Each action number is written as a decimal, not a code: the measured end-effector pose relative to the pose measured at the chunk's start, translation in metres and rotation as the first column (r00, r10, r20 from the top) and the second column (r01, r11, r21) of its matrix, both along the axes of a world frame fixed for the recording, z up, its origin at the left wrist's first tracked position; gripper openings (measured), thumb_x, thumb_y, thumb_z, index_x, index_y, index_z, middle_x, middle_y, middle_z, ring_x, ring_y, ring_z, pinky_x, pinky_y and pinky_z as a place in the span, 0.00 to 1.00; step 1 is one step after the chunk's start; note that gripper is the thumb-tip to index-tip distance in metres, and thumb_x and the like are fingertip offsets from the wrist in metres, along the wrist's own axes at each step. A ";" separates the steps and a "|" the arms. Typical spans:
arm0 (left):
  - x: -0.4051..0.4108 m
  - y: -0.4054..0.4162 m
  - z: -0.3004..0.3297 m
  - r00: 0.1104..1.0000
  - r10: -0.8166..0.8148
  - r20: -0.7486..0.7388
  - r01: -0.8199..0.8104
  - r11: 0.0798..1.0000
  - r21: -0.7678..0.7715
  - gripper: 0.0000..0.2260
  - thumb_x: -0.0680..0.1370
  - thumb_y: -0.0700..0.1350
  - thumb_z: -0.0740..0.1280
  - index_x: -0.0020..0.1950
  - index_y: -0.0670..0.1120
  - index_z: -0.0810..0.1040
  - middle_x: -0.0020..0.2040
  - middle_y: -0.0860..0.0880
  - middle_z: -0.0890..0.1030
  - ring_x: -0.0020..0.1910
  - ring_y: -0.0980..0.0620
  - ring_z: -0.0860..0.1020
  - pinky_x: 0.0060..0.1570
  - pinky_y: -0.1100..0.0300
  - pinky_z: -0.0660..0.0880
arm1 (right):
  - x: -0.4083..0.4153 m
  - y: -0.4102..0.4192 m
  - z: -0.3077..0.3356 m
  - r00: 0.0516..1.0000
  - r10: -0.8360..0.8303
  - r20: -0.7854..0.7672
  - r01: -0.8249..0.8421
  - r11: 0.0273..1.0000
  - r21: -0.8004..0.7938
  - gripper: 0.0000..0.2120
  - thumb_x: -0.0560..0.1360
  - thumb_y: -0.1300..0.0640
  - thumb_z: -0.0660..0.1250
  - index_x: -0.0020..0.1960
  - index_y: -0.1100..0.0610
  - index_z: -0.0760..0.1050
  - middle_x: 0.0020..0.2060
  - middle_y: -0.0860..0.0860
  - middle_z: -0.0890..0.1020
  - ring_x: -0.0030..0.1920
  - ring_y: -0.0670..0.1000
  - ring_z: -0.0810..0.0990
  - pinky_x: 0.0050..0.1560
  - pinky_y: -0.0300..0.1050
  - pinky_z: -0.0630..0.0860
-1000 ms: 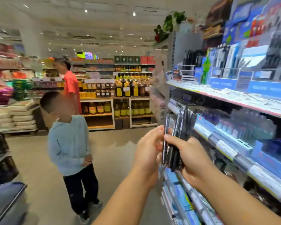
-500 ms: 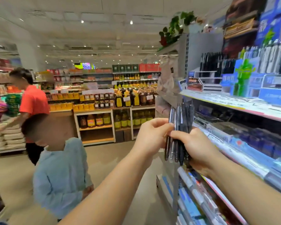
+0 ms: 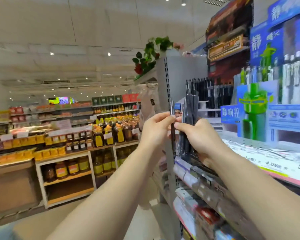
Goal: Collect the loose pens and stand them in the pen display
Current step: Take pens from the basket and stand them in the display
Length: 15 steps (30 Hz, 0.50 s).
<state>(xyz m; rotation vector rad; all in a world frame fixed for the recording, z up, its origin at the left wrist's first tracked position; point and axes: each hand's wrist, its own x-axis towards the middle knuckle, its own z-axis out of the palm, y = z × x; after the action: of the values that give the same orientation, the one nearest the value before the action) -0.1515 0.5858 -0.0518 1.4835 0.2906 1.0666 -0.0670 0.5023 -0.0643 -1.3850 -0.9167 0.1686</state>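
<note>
From here I see black pens (image 3: 189, 118) with greyish clear tips at frame centre, and one dark pen (image 3: 171, 122) topped with silver. More black pens (image 3: 213, 94) stand behind, centre right. At right, the display (image 3: 255, 110) is blue with a bright green figure and white lettering. The shelf (image 3: 275, 156) below is white with black scribbles and a pink-and-yellow edge. Yellow and amber bottles (image 3: 107, 135) fill the centre-left shelves. Green leaves with a red rose (image 3: 151, 54) sit upper centre.
</note>
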 end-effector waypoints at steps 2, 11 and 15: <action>0.024 0.023 0.012 1.000 0.024 0.014 -0.025 0.997 0.072 0.05 0.78 0.40 0.71 0.47 0.50 0.80 0.40 0.54 0.87 0.42 0.58 0.85 0.40 0.62 0.81 | 0.013 0.023 0.012 0.994 -0.108 0.003 0.107 0.994 0.033 0.06 0.75 0.54 0.71 0.43 0.56 0.83 0.37 0.54 0.87 0.42 0.58 0.87 0.46 0.56 0.82; 0.143 0.111 0.065 0.983 0.037 0.182 -0.082 0.966 0.246 0.12 0.77 0.43 0.72 0.60 0.50 0.79 0.44 0.52 0.83 0.42 0.55 0.83 0.50 0.53 0.81 | 0.095 0.099 0.064 0.878 -0.461 -0.130 0.477 0.866 0.147 0.02 0.77 0.57 0.67 0.48 0.53 0.77 0.51 0.60 0.85 0.54 0.63 0.84 0.57 0.62 0.80; 0.184 0.151 0.083 0.966 0.001 0.257 -0.072 0.961 0.268 0.24 0.77 0.44 0.72 0.71 0.57 0.70 0.41 0.54 0.83 0.35 0.63 0.81 0.37 0.65 0.78 | 0.124 0.105 0.084 0.875 -0.481 -0.057 0.484 0.867 0.114 0.06 0.79 0.61 0.66 0.55 0.58 0.77 0.46 0.57 0.83 0.44 0.56 0.85 0.55 0.65 0.82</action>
<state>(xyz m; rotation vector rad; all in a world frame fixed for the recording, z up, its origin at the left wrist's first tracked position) 0.0327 0.7370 0.0313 1.5675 -0.0146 1.3558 0.0570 0.6068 0.0200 -1.4475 -0.5215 -0.2495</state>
